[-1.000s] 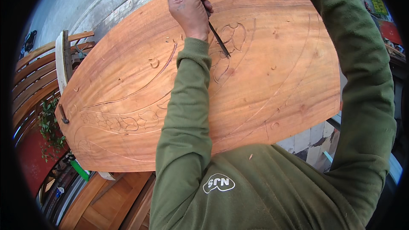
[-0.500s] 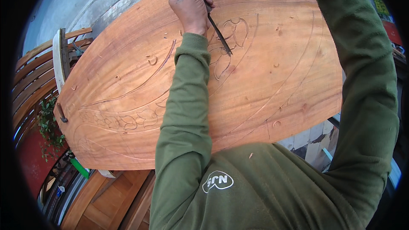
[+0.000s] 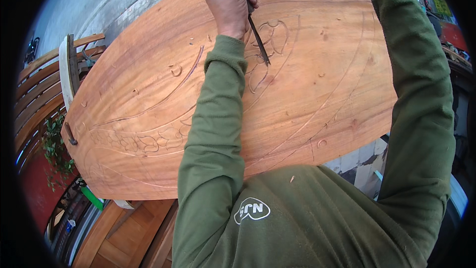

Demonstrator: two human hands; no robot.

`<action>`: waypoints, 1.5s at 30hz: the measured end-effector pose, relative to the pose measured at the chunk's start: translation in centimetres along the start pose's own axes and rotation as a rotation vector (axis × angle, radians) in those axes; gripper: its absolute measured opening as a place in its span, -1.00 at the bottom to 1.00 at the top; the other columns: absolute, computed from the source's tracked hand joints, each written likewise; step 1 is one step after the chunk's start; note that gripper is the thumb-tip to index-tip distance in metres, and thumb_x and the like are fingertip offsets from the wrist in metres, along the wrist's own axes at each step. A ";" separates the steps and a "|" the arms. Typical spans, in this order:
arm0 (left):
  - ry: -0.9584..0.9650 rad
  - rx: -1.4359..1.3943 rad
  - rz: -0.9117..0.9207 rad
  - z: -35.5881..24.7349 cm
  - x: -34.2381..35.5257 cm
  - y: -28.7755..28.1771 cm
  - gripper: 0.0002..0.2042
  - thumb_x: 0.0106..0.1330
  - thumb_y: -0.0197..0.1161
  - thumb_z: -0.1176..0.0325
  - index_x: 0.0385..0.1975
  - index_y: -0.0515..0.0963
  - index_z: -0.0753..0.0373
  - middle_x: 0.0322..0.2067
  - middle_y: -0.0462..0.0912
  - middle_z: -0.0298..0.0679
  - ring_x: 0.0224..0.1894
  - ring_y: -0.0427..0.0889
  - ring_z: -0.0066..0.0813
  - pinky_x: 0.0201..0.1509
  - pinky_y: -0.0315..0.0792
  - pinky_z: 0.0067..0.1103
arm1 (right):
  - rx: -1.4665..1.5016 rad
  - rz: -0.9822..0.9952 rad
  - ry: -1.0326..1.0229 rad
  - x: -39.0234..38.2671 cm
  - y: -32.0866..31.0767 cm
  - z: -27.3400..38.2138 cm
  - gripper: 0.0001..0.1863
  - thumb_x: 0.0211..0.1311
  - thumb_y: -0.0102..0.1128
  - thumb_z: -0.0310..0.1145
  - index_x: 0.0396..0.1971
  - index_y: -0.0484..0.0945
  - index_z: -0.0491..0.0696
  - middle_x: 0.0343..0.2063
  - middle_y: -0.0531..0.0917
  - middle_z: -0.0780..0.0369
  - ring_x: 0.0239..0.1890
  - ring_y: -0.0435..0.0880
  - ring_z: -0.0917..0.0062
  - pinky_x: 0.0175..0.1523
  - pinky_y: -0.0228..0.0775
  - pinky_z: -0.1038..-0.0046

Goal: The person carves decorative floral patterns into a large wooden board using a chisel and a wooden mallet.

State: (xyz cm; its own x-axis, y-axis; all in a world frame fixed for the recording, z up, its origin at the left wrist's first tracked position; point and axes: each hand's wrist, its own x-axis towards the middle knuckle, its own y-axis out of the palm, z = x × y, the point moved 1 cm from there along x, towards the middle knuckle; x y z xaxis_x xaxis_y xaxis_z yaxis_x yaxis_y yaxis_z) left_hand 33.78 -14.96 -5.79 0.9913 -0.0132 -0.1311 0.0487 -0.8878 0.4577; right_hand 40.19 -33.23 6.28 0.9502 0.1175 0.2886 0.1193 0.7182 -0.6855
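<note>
My left hand is wrapped around the handle of a wood-carving chisel, near the top edge. The chisel's dark blade slants down to the right, its tip meeting a carved line on a large reddish-brown wooden panel. Curved leaf and petal outlines surround the tip. A band of small carved leaves runs along the panel's left part, partly hidden by my left forearm. My right arm reaches up on the right; its hand lies beyond the top edge, out of sight.
Curled wood shavings are scattered over the panel. A small dark tool sits at its left tip. Slatted wood, a leafy plant and a panelled wooden piece are at the left and below. Grey paving lies beyond.
My left hand and the chisel's handle have shifted slightly right, so the chisel stands a little steeper. Its tip stays at about the same spot. My right arm has moved slightly left.
</note>
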 end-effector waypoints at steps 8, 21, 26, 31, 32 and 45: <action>-0.033 0.030 0.082 0.2 -0.1 0.7 -0.83 0.49 0.29 0.24 -0.13 0.45 0.09 -0.64 0.45 -0.44 -0.76 0.41 -0.67 -0.76 0.27 -0.68 | -0.061 0.226 -0.080 -1.2 -3.1 -0.4 -0.18 0.00 0.31 -0.53 0.40 0.39 -0.03 -0.29 0.68 0.17 -0.35 0.63 0.49 -0.26 0.50 0.43; -0.050 0.032 0.302 0.3 -0.9 3.4 -0.81 0.49 0.31 0.30 -0.06 0.47 0.13 -0.64 0.48 -0.44 -0.76 0.43 -0.68 -0.76 0.28 -0.70 | 0.258 -0.123 0.014 -3.0 -5.9 -2.3 -0.18 0.01 0.34 -0.50 0.39 0.34 -0.21 -0.08 0.69 0.08 -0.09 0.64 0.49 0.01 0.53 0.44; -0.114 0.106 0.296 0.4 -0.5 2.8 -0.80 0.49 0.31 0.29 -0.03 0.48 0.14 -0.63 0.48 -0.44 -0.76 0.41 -0.69 -0.76 0.26 -0.70 | -0.280 0.455 0.006 -6.3 -4.7 -0.9 -0.10 -0.08 0.28 -0.53 0.44 0.35 -0.07 -0.05 0.71 0.12 -0.01 0.64 0.39 0.13 0.50 0.35; -0.116 0.104 0.376 0.6 -1.2 3.8 -0.77 0.48 0.33 0.27 -0.02 0.47 0.15 -0.62 0.47 -0.44 -0.76 0.40 -0.69 -0.73 0.27 -0.70 | 0.109 -0.054 0.040 -6.3 -7.6 -2.9 -0.09 -0.05 0.32 -0.58 0.45 0.30 -0.13 0.07 0.67 0.14 0.07 0.62 0.45 0.24 0.46 0.42; -0.117 0.104 0.380 0.7 -1.2 3.9 -0.77 0.48 0.33 0.27 -0.02 0.47 0.15 -0.62 0.47 -0.44 -0.76 0.40 -0.69 -0.73 0.27 -0.70 | 0.299 -0.227 0.066 -6.9 -7.5 -2.7 -0.07 -0.05 0.37 -0.54 0.45 0.28 -0.18 0.09 0.65 0.12 0.09 0.62 0.44 0.25 0.46 0.39; -0.177 0.106 0.509 1.1 -1.9 5.2 -0.71 0.45 0.38 0.21 0.01 0.50 0.17 -0.63 0.47 -0.46 -0.77 0.38 -0.70 -0.73 0.25 -0.70 | 0.220 -0.392 0.136 -11.1 -8.6 -4.6 -0.02 -0.06 0.37 -0.52 0.50 0.23 -0.11 0.17 0.61 0.04 0.19 0.59 0.38 0.31 0.42 0.37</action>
State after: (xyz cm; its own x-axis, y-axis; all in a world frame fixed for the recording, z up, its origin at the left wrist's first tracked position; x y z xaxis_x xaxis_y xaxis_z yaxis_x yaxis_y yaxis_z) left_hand 32.00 -20.05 -4.08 0.8500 -0.5225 -0.0664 -0.4535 -0.7902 0.4122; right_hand 29.94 -43.85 5.90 0.8767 -0.2719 0.3968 0.4266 0.8207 -0.3801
